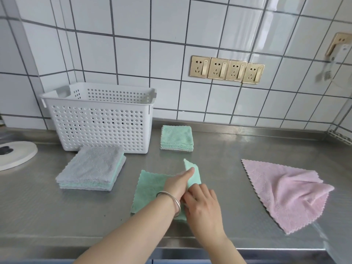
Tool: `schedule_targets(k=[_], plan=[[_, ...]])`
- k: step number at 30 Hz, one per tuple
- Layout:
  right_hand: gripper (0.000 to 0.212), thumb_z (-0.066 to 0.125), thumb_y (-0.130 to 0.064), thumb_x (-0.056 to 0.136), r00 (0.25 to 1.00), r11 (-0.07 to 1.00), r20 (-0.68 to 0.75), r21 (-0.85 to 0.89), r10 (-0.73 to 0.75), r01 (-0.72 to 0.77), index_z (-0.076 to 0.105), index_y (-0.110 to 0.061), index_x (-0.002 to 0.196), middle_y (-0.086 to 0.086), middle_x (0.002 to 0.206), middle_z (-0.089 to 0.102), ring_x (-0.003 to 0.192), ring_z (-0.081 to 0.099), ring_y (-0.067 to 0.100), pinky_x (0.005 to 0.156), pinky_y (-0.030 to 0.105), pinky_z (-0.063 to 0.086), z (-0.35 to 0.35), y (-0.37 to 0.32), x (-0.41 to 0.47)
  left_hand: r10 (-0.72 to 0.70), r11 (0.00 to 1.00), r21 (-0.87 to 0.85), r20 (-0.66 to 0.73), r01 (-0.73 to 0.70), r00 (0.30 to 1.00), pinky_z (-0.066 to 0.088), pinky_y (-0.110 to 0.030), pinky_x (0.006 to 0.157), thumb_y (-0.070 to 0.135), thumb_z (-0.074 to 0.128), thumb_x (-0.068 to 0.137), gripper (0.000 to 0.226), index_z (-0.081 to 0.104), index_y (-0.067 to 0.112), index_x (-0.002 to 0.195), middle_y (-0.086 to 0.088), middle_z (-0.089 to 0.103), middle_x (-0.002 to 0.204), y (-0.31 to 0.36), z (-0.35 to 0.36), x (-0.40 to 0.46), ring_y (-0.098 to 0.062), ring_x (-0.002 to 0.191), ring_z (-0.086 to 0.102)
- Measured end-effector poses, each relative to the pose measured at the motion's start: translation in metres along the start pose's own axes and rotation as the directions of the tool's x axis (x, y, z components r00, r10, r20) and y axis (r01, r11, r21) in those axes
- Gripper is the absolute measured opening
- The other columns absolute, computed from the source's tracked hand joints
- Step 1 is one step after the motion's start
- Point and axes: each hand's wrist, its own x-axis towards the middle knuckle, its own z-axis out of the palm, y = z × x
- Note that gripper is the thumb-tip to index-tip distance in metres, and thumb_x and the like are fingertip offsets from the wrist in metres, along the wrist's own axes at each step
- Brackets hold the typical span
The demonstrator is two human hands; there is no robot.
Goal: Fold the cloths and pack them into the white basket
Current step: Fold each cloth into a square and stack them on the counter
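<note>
A green cloth (150, 189) lies on the steel counter near the front edge, its right side lifted and partly turned over. My left hand (178, 184), with a silver bangle on the wrist, pinches that raised edge. My right hand (202, 205) grips the same cloth just below it. The white perforated basket (99, 122) stands at the back left against the tiled wall. A stack of grey and green folded cloths (91, 168) sits in front of it. A smaller folded green stack (176, 138) lies right of the basket. A crumpled pink cloth (285, 191) lies at the right.
A round white plate-like object (17, 155) sits at the far left. Four gold wall sockets (226, 69) are mounted above the counter. The counter's front edge (133, 242) runs just below my forearms. Bare steel shows between the green and pink cloths.
</note>
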Motion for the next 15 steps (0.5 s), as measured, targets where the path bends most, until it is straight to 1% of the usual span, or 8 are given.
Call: schedule_targets(k=[2,4,6,8,9,11,13,15], plan=[[0.015,0.048,-0.008,0.064,0.998,0.996,0.012,0.066,-0.060,0.059,0.055,-0.019,0.071,-0.002,0.074,0.053,0.071,0.041,0.019,0.062,0.024,0.022,-0.001,-0.006,0.003,0.097,0.991,0.088,-0.011,-0.096,0.995,0.036,-0.025,0.052,0.034,0.071,0.068,0.027,0.056,0.018,0.054,0.003,0.045,0.050,0.005,-0.011,0.000,-0.019,0.059,0.044],[0.030,0.047,-0.008,0.064,0.998,0.993,0.032,0.106,-0.049,0.045,0.055,-0.020,0.090,-0.002,0.090,0.060,0.081,0.047,0.018,0.066,0.023,0.028,0.001,-0.011,0.000,0.197,0.955,0.244,-0.091,-0.170,0.976,0.036,-0.024,0.050,0.031,0.066,0.074,0.027,0.055,0.014,0.056,0.000,0.047,0.048,0.008,-0.025,0.006,-0.021,0.058,0.044],[0.056,0.051,-0.006,0.058,0.996,0.988,0.076,0.137,0.056,-0.066,0.051,-0.019,0.112,0.002,0.110,0.061,0.092,0.050,0.018,0.074,0.024,0.036,0.006,-0.011,-0.004,0.309,0.880,0.414,-0.127,-0.233,0.942,0.034,-0.029,0.057,0.025,0.056,0.084,0.027,0.050,0.014,0.060,-0.008,0.048,0.055,0.014,-0.043,0.013,-0.024,0.061,0.043],[0.075,0.058,-0.003,0.051,0.975,0.969,0.148,0.161,0.165,-0.188,0.047,-0.017,0.124,0.005,0.122,0.059,0.103,0.055,0.020,0.084,0.028,0.046,0.014,-0.009,-0.006,0.391,0.791,0.551,-0.117,-0.268,0.913,0.029,-0.033,0.058,0.022,0.047,0.087,0.028,0.039,0.013,0.062,-0.016,0.041,0.058,0.022,-0.060,0.017,-0.027,0.062,0.039],[0.079,0.061,-0.001,0.050,0.963,0.961,0.193,0.163,0.190,-0.222,0.047,-0.015,0.126,0.006,0.125,0.058,0.107,0.058,0.022,0.087,0.031,0.051,0.018,-0.010,-0.006,0.401,0.767,0.587,-0.122,-0.259,0.908,0.027,-0.034,0.057,0.021,0.044,0.088,0.029,0.034,0.014,0.061,-0.014,0.038,0.057,0.024,-0.069,0.018,-0.027,0.060,0.037],[0.078,0.066,0.002,0.051,0.937,0.949,0.283,0.175,0.206,-0.262,0.049,-0.014,0.126,0.008,0.126,0.059,0.110,0.061,0.026,0.085,0.032,0.054,0.024,-0.012,-0.005,0.394,0.737,0.639,-0.143,-0.219,0.908,0.024,-0.033,0.053,0.020,0.041,0.090,0.030,0.031,0.015,0.061,-0.006,0.035,0.057,0.025,-0.085,0.022,-0.027,0.056,0.035],[0.078,0.071,0.005,0.051,0.911,0.938,0.359,0.194,0.203,-0.286,0.052,-0.016,0.123,0.007,0.127,0.060,0.112,0.062,0.024,0.082,0.030,0.055,0.030,-0.017,-0.004,0.368,0.682,0.716,-0.158,-0.151,0.916,0.022,-0.032,0.051,0.021,0.040,0.091,0.031,0.031,0.014,0.062,-0.005,0.036,0.059,0.023,-0.099,0.025,-0.022,0.054,0.035],[0.078,0.073,0.008,0.050,0.889,0.935,0.405,0.180,0.213,-0.307,0.057,-0.017,0.122,0.004,0.128,0.060,0.114,0.061,0.021,0.079,0.026,0.055,0.036,-0.021,-0.006,0.335,0.653,0.751,-0.171,-0.097,0.927,0.024,-0.031,0.052,0.022,0.040,0.092,0.031,0.032,0.015,0.063,-0.004,0.038,0.061,0.016,-0.110,0.028,-0.020,0.054,0.036]])
